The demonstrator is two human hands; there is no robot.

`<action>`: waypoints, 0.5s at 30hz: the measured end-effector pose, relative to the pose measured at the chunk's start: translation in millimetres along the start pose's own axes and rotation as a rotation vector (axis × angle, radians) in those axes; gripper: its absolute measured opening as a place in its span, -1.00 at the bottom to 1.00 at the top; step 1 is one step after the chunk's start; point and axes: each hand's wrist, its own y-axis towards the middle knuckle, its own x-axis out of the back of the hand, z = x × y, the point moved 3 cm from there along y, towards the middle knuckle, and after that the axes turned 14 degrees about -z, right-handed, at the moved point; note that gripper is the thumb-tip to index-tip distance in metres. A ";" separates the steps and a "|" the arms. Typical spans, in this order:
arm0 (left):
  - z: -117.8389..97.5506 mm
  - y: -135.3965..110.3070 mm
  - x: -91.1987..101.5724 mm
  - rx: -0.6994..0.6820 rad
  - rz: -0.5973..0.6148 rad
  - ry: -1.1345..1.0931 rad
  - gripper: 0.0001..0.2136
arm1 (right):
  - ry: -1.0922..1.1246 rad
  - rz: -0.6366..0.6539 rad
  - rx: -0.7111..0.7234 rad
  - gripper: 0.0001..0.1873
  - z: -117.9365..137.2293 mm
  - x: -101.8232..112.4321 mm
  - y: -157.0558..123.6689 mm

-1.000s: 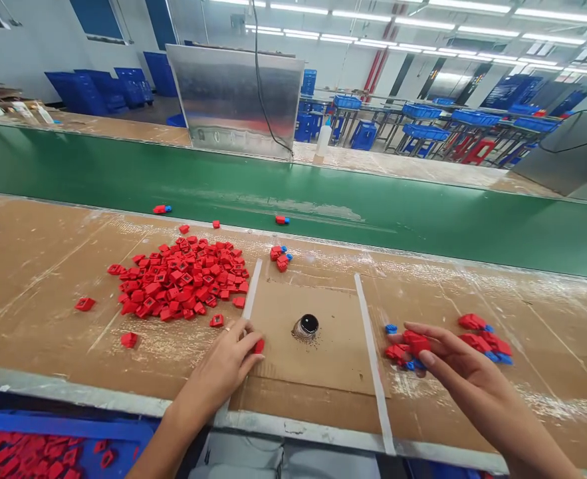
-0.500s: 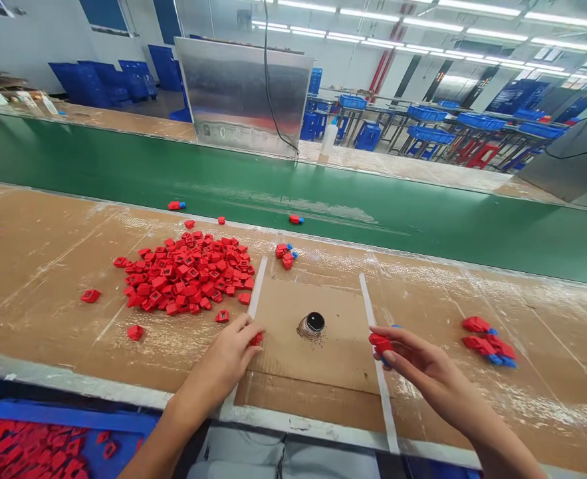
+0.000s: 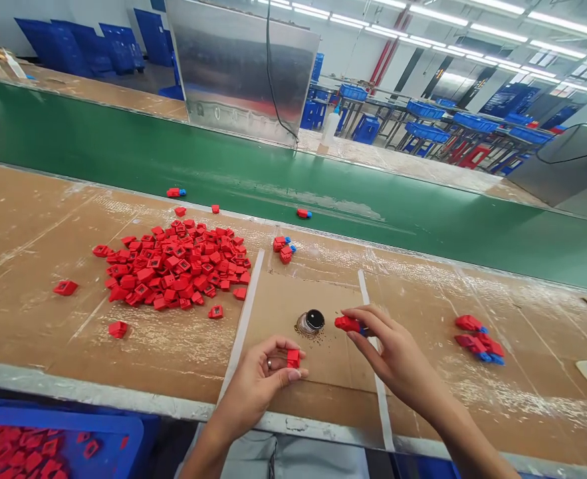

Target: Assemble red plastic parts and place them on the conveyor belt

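Between the fingers of my left hand (image 3: pixel 266 372) is a small red plastic block (image 3: pixel 293 358) with a square opening. My right hand (image 3: pixel 395 342) pinches a red piece with a blue end (image 3: pixel 349 324), held level and pointing left. Both hands are over a cardboard sheet (image 3: pixel 273 299) edged by two white tape strips. A small round black-topped pot (image 3: pixel 315 320) stands on the sheet just left of the right hand's piece, with dark specks around its base. To the left lies a big heap of loose red blocks (image 3: pixel 178 263).
Several red-and-blue pieces (image 3: pixel 477 340) lie on the right, and a pair (image 3: pixel 284 249) sits behind the sheet. Two more are on the green belt (image 3: pixel 243 176) along the back. A blue bin (image 3: pixel 123 432) of red parts is at lower left. A metal panel (image 3: pixel 243 73) rises beyond.
My left hand has moved right from beside the heap onto the cardboard, bringing its red block. My right hand has moved left with its red-and-blue piece, close to the black-topped pot.
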 end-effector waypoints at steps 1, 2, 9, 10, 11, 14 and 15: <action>0.6 -1.0 1.0 -0.001 -0.002 -0.004 -0.77 | -0.024 -0.009 0.037 -0.74 2.6 -2.4 1.3; 1.0 -2.0 2.0 -0.003 -0.002 -0.004 -0.77 | -0.045 -0.018 0.067 -0.74 4.3 -4.6 2.2; 0.6 -6.1 6.5 -0.037 -0.009 0.078 -0.69 | -0.119 0.009 0.150 -0.72 7.2 -15.2 2.8; 0.2 -6.3 6.5 -0.038 -0.008 0.093 -0.67 | -0.121 0.024 0.159 -0.72 7.6 -16.5 2.6; -0.2 -6.4 6.5 -0.040 -0.008 0.106 -0.68 | -0.124 0.036 0.166 -0.72 8.0 -17.7 2.4; -1.2 -6.0 7.6 -0.071 -0.026 0.092 -0.74 | -0.143 0.053 0.178 -0.71 9.1 -20.3 2.6; -1.4 -5.5 8.3 -0.091 -0.033 0.071 -0.74 | -0.151 0.052 0.183 -0.72 9.7 -20.8 3.1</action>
